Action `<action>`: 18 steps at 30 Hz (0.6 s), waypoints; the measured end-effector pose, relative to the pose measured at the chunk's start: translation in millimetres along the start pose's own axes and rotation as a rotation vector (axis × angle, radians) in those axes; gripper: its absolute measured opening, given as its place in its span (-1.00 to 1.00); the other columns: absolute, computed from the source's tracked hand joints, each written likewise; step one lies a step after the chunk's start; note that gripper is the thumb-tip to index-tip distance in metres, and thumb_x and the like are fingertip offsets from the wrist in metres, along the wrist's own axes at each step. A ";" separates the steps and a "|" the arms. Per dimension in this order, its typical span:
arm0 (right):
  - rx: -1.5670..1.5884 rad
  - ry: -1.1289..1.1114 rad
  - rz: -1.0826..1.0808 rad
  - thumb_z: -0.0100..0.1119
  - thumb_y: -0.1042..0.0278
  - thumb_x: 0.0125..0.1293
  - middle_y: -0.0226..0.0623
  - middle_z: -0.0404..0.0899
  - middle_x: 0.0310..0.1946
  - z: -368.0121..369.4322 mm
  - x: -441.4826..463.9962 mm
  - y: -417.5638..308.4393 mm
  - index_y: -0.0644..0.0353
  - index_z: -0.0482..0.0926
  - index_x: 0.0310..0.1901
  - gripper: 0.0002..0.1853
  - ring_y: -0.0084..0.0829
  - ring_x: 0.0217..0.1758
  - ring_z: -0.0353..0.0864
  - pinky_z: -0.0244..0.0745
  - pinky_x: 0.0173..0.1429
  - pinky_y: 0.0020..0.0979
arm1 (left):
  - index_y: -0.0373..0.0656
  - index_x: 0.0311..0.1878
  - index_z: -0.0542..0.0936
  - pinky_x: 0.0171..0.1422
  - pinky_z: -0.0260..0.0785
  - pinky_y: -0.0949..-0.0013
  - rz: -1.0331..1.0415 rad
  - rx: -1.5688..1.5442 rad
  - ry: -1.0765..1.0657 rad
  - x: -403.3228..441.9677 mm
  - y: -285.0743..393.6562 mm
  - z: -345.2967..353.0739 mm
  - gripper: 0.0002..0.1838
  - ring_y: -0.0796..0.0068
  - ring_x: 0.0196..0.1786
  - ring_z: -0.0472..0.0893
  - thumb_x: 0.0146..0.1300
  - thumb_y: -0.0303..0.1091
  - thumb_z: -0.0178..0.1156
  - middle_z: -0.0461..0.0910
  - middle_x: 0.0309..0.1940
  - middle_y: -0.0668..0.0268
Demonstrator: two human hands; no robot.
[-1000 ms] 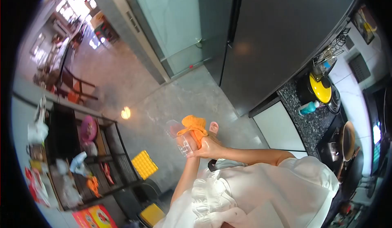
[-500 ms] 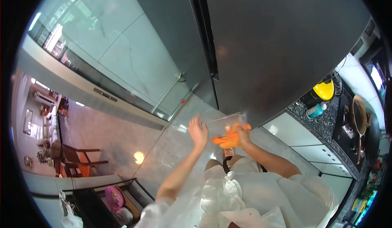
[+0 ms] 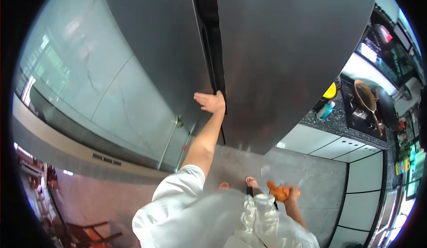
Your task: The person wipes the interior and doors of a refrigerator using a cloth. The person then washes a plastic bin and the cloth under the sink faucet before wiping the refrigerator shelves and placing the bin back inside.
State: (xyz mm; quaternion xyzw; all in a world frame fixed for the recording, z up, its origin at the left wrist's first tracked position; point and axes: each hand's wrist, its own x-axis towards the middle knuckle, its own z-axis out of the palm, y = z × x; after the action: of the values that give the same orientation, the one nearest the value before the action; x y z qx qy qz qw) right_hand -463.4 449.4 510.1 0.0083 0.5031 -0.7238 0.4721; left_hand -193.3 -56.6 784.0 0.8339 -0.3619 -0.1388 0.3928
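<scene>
My left hand (image 3: 211, 102) reaches forward to the tall dark grey refrigerator (image 3: 275, 61). It lies by the lower end of the black recessed handle (image 3: 212, 52) between the two doors, fingers stretched flat toward the left door. Low on the right, my right hand (image 3: 291, 194) is closed round several orange, elongated pieces that look like carrots (image 3: 278, 191). A faint clear film, perhaps a plastic bag, shows near them. The fingers of the right hand are partly hidden.
A sliding glass door (image 3: 164, 146) stands left of the refrigerator. On the right, a granite counter (image 3: 333, 122) holds a turquoise bottle (image 3: 326, 110), a yellow item (image 3: 330, 90) and a pan (image 3: 364, 95) on the stove. White cabinets (image 3: 364, 175) run below.
My left hand has moved from in front of my body up to the refrigerator doors. My right hand has lowered to the right with the carrots. The view has shifted closer to the refrigerator.
</scene>
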 end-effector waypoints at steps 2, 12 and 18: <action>0.008 0.219 0.074 -0.14 0.41 0.24 -0.25 0.52 -0.24 -2.0 -46.7 15.8 0.11 0.42 -0.21 -0.86 -0.21 -0.19 0.58 0.58 0.09 0.00 | -0.32 0.50 -0.20 0.45 0.15 -0.11 0.024 -0.022 0.005 9.1 -9.9 14.0 0.15 0.01 0.53 0.05 0.05 -0.14 0.39 -0.08 0.50 -0.10; 0.254 0.502 0.250 -0.17 0.20 0.34 -0.17 0.56 -0.03 -87.4 -162.7 141.8 0.16 0.43 0.02 -0.67 -0.10 0.03 0.57 0.49 0.15 -0.06 | -0.42 0.46 -0.09 0.48 0.21 0.09 0.092 -0.117 0.098 3.6 -33.4 -10.3 -0.02 -0.10 0.46 0.16 0.06 -0.40 0.26 0.04 0.45 -0.16; -0.036 0.578 0.200 -0.15 0.20 0.34 -0.23 0.55 -0.05 -46.3 -199.6 145.8 0.13 0.42 -0.03 -0.72 -0.15 0.02 0.55 0.49 0.15 -0.10 | -0.43 0.45 -0.03 0.47 0.18 0.08 0.267 -0.220 0.008 26.5 -117.9 -61.0 -0.09 -0.10 0.46 0.16 0.06 -0.41 0.19 0.08 0.43 -0.19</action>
State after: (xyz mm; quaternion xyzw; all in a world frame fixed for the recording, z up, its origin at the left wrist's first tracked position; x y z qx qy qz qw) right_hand -273.4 611.2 479.5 0.2548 0.6261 -0.6323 0.3785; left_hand -84.9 9.0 736.2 0.7309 -0.4506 -0.1206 0.4981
